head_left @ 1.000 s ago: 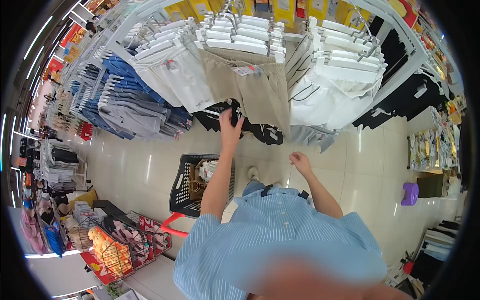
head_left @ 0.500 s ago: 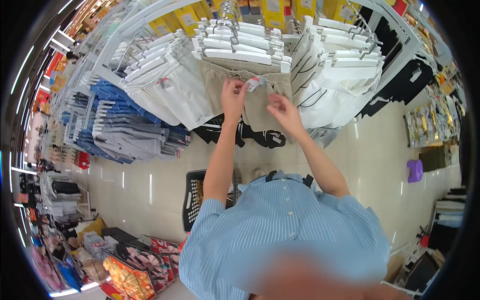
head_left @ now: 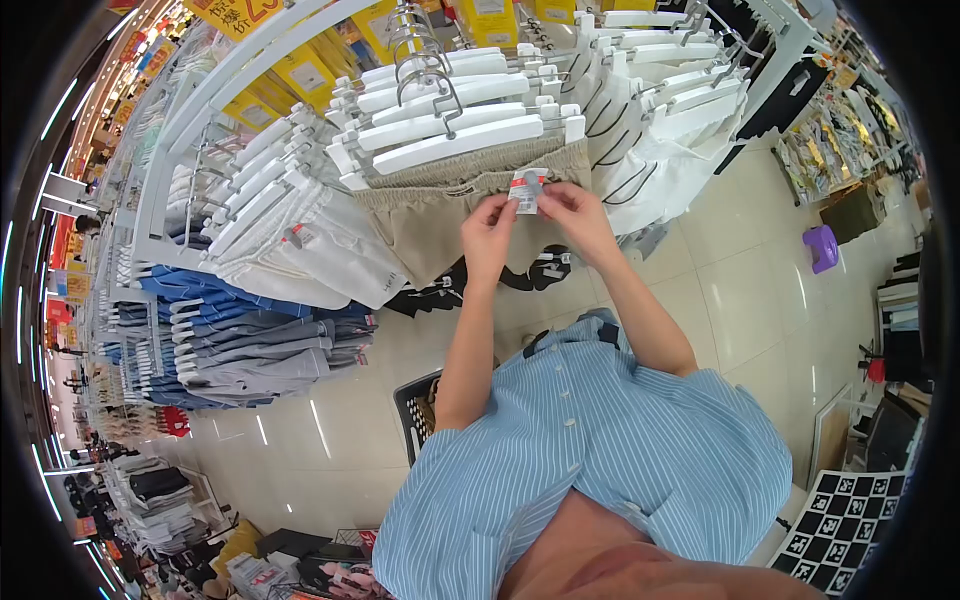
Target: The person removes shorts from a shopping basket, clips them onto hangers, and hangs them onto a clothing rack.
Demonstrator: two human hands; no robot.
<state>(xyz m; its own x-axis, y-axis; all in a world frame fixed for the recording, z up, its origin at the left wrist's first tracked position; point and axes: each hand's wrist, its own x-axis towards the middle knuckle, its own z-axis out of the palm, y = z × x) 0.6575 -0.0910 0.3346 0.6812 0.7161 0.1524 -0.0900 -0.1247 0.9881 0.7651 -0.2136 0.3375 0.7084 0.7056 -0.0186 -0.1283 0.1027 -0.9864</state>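
Beige shorts (head_left: 415, 222) hang by their elastic waist from white hangers (head_left: 460, 143) on the middle rail. A white and red price tag (head_left: 524, 192) lies against their front. My left hand (head_left: 489, 236) pinches the tag's left edge, its fingers closed. My right hand (head_left: 578, 222) is closed on the tag's right side, thumb and fingers together. Black garments (head_left: 435, 292) hang below the shorts, partly hidden by my left hand and forearm.
White shorts (head_left: 340, 255) hang to the left, with blue and grey clothes (head_left: 270, 345) beyond. White garments (head_left: 665, 165) hang to the right. A black basket (head_left: 410, 405) stands by my left elbow. A purple stool (head_left: 821, 249) is at the far right.
Both hands have come up to the tag and closed on it; the left was earlier at the black garments, the right lower down. The view has turned and moved nearer the rack.
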